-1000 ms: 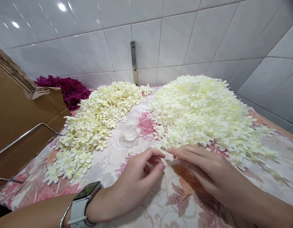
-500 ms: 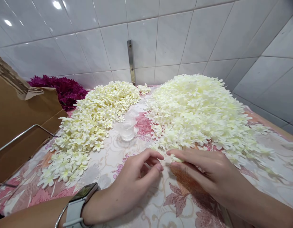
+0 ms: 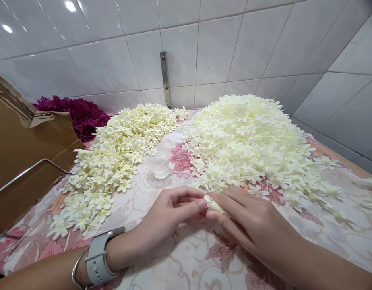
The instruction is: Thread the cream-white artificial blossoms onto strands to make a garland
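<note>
A small white artificial flower (image 3: 214, 204), its petals partly covered by fingers, is between my two hands above the tablecloth. My right hand (image 3: 252, 219) pinches it between thumb and fingers from the right. From the left, the thumb and forefinger of my left hand (image 3: 170, 213) close on its other edge. Just beyond my hands lies a big heap of loose white flowers (image 3: 249, 133). A second, yellower pile of white flowers (image 3: 122, 145) spreads over the left side. Between the piles stands a small clear cup (image 3: 160, 164).
On the left are a cardboard box (image 3: 32, 149) and a bent metal wire (image 3: 25, 173). Purple flowers (image 3: 80, 114) lie behind the box. A tiled wall (image 3: 222, 48) with a metal bracket (image 3: 166, 78) closes the back. A patterned tablecloth (image 3: 162, 262) covers the table.
My hands have come together: the left moved right and its fingertips now meet the flower, which the right hand brought slightly leftward. My left wrist has turned.
</note>
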The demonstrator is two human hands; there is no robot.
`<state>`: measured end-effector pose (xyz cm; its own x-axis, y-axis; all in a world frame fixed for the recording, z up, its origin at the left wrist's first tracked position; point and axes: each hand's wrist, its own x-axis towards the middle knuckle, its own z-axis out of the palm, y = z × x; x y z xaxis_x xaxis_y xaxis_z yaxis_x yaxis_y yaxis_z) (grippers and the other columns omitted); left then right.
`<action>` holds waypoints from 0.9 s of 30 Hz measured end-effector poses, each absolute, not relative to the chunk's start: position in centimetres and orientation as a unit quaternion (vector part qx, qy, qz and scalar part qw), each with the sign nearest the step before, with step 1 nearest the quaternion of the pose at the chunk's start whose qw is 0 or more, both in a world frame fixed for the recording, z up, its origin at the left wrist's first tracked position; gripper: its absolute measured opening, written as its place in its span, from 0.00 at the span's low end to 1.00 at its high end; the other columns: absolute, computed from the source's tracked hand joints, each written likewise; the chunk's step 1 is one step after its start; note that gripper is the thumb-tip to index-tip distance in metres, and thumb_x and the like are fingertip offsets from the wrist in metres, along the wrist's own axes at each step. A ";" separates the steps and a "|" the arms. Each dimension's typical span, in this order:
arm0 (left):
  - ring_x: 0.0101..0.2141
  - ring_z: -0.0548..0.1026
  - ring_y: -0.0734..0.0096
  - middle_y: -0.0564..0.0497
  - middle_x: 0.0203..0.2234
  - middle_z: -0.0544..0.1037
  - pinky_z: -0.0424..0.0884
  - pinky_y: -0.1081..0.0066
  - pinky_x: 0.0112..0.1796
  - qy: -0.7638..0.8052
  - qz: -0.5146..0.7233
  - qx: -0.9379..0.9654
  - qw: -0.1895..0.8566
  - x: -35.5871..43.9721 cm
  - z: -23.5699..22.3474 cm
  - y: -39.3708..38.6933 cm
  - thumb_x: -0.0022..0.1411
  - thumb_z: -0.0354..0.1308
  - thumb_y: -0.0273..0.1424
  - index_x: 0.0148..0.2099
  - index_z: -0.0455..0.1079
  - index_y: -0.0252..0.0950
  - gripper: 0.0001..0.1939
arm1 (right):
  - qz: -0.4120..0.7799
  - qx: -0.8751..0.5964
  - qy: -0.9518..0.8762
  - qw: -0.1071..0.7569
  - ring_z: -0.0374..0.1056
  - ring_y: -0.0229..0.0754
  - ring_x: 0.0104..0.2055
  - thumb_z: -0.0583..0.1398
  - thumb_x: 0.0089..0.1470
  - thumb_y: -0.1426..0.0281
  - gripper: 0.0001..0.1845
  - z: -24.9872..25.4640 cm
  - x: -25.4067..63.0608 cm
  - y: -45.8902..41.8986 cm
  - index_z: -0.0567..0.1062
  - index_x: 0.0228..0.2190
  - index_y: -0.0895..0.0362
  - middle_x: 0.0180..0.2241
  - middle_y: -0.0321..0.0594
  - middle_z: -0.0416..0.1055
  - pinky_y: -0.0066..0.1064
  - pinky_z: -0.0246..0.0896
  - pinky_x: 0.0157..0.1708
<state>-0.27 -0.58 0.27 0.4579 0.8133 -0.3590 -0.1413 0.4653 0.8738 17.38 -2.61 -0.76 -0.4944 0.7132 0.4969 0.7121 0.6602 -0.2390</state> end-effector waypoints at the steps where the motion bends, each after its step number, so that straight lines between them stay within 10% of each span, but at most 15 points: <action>1: 0.28 0.73 0.76 0.52 0.25 0.76 0.67 0.76 0.32 0.424 0.331 0.396 0.744 -0.3 0.3 -0.5 0.48 0.66 0.31 0.34 0.74 0.34 0.10 | -0.017 -0.410 -0.866 0.285 0.65 0.40 0.27 0.47 0.61 0.69 0.15 -0.9 17.2 -2.7 0.71 0.32 0.59 0.25 0.42 0.68 0.29 0.59 0.26; 12: 0.26 0.73 0.78 0.56 0.24 0.74 0.67 0.78 0.29 0.411 0.362 0.350 0.760 -0.2 0.1 -0.6 0.44 0.68 0.25 0.36 0.67 0.35 0.16 | 0.000 -0.414 -0.864 0.285 0.68 0.43 0.34 0.44 0.61 0.72 0.20 -1.0 17.0 -2.7 0.66 0.51 0.63 0.35 0.49 0.70 0.33 0.67 0.29; 19: 0.24 0.69 0.81 0.57 0.21 0.71 0.64 0.79 0.26 0.456 0.372 0.405 0.700 -0.2 0.5 -0.4 0.46 0.65 0.25 0.33 0.65 0.35 0.12 | -0.084 -0.450 -0.813 0.361 0.62 0.51 0.45 0.54 0.56 0.71 0.15 -0.2 18.4 -1.1 0.69 0.45 0.60 0.42 0.51 0.68 0.43 0.61 0.41; 27: 0.27 0.70 0.80 0.56 0.27 0.71 0.65 0.78 0.31 0.404 0.349 0.452 0.714 -0.2 0.2 -0.8 0.44 0.67 0.25 0.35 0.66 0.34 0.16 | 0.148 -0.424 -0.817 0.361 0.63 0.38 0.27 0.54 0.55 0.75 0.07 -0.3 16.6 -2.5 0.70 0.27 0.57 0.24 0.37 0.68 0.28 0.58 0.26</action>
<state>-0.22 -0.83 0.19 0.4301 0.8641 -0.2614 -0.1333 0.3471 0.9283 16.64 -2.52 -0.26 -0.3793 0.8002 0.4645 0.5868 0.5962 -0.5479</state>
